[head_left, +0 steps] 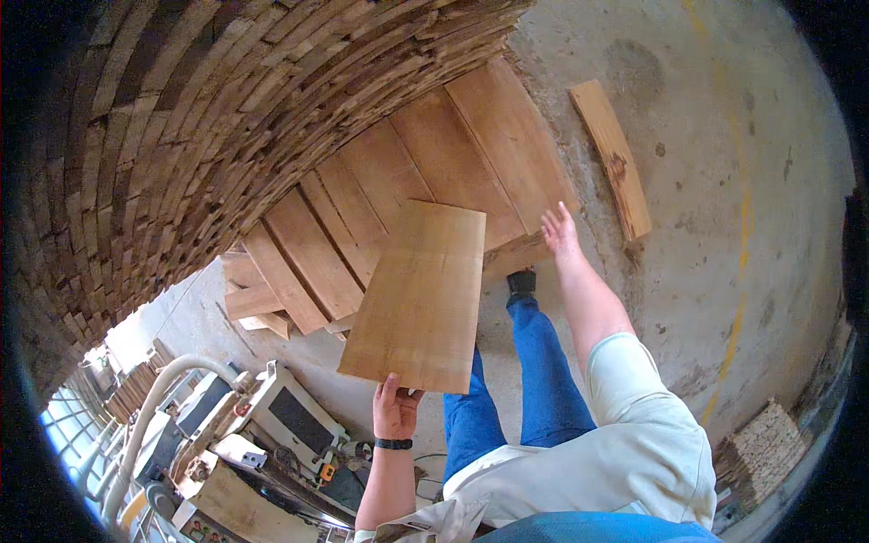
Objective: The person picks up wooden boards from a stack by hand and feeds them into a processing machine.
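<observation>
My left hand (395, 412), with a dark band at its wrist, grips the near end of a flat wooden panel (421, 299). The thumb lies on top of the panel and the other fingers go under it, partly hidden. Tilted in front of my legs, the panel covers part of a row of wide boards (453, 149). My right hand (560, 231) is held out to the right with fingers apart and nothing in it. It is nearest to the right end of those boards.
A tall stack of wooden strips (226, 109) rises behind the boards. On the concrete floor (706, 181) at the right lies a loose plank (614, 158). Woodworking machinery (272, 425) with a hose stands at the lower left. My legs (543, 371) are close below the boards.
</observation>
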Tool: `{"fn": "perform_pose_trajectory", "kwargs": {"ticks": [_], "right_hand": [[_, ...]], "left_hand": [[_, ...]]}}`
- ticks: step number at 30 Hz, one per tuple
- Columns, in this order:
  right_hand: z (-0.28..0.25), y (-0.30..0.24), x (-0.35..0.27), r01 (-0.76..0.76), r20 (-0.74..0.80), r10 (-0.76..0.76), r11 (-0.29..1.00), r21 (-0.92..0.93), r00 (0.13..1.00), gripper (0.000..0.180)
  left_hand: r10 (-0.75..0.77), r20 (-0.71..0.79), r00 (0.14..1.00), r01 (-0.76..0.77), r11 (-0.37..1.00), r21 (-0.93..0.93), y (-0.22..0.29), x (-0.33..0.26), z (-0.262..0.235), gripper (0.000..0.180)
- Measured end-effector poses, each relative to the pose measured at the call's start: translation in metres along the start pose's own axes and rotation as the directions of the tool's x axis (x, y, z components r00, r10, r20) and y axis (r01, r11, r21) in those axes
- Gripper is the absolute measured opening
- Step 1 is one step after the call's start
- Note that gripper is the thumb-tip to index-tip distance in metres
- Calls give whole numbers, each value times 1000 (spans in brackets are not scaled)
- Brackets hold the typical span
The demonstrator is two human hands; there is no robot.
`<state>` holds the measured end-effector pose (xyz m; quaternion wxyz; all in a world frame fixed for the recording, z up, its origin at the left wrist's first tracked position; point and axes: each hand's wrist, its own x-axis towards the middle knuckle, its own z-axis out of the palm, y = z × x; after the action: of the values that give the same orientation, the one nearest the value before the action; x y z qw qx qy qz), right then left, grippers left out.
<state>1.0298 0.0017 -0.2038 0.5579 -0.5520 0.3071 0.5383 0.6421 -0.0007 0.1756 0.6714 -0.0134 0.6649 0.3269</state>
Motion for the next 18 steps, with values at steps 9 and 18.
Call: {"fn": "perform_pose_trajectory", "kwargs": {"ticks": [9,18], "right_hand": [[-2,-4,48,120,-435,-143,989,-81,889,66],[10,-33,8,-18,-179,14,1000,-21,984,69]], "left_hand": [[-43,19,999,41,997,57,-9,9,-9,37],[-80,62,995,80,997,11,-10,9,-2,32]]}}
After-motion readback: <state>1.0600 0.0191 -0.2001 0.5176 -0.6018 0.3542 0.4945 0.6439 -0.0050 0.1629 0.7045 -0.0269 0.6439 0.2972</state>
